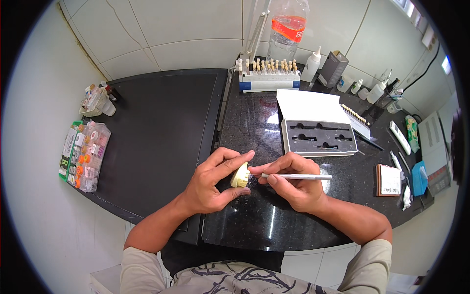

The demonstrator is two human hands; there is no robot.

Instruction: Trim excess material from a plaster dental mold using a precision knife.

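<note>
Between the thumb and fingers of my left hand (211, 182) is a pale yellow dental model (240, 177), with tooth shapes along its right side. My right hand (298, 188) grips a slim silver-grey handled tool (306, 177) like a pen. Its thin tip points left at the teeth of the model; whether it touches them I cannot tell. Both hands are close together above the near part of the glossy black countertop (245, 228). Beyond my right hand lies an open white case (320, 150) with dark foam and shaped cutouts.
A tooth shade guide rack (270, 81) stands at the back beside a large clear bottle (288, 36). Left, on a matte black surface (156, 137), are a box of small jars (88, 157) and a small basket (97, 103). A square pad (388, 180) lies right.
</note>
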